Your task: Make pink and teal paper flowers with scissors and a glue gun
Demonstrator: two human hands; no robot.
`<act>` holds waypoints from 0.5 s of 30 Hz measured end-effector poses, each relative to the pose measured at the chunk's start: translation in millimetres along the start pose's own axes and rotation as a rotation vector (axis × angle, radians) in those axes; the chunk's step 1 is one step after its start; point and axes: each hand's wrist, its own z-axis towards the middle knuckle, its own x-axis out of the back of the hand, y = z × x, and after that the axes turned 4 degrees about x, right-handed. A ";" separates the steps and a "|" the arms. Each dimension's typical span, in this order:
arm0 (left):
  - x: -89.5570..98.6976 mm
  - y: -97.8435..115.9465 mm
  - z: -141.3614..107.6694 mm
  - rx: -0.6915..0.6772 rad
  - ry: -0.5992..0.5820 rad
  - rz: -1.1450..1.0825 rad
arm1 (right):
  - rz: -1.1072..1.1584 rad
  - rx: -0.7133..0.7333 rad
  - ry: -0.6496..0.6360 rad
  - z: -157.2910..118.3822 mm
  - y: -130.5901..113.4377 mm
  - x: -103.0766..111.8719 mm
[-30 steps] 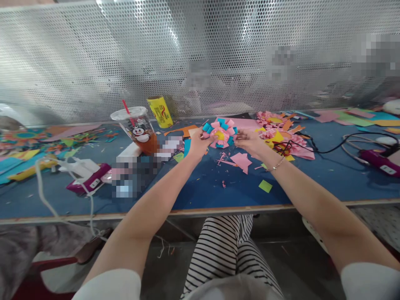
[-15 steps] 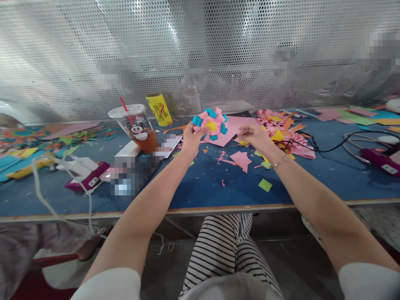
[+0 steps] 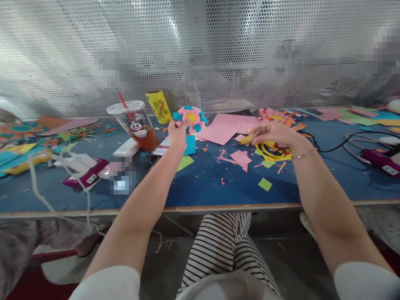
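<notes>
A paper flower [image 3: 191,118] with pink and blue petals and a yellow centre is pinched at its lower left by my left hand [image 3: 178,134]. My right hand [image 3: 270,132] hovers palm down over the right side of the work area, its fingers loosely apart. Just under its fingertips is a yellow tool [image 3: 246,140]; no grip on it shows. Yellow scissors-like loops [image 3: 272,151] and yellow paper lie below that palm. Between the hands lies a large pink sheet [image 3: 220,128].
At the left stand a plastic cup of brown drink [image 3: 140,127] and a yellow can-like container [image 3: 159,107]. Purple power strips [image 3: 86,173] with cables lie at both sides. Paper scraps [image 3: 242,159] dot the blue table [image 3: 218,193]. A perforated metal screen [image 3: 231,50] rises behind.
My left hand has moved left with the flower, and blue and green paper now show beside its wrist. My right hand has shifted right, uncovering the yellow tool.
</notes>
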 end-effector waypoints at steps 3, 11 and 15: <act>-6.3 1.5 -5.9 0.200 -0.212 -0.060 | -0.109 -0.106 -0.232 -5.2 -6.9 -1.6; -9.1 -8.9 -25.5 0.435 -0.621 0.345 | -0.885 -0.174 0.177 5.8 31.0 10.5; -4.1 -14.8 -23.2 0.027 -0.542 0.820 | -1.070 -0.330 -0.064 3.3 37.3 4.2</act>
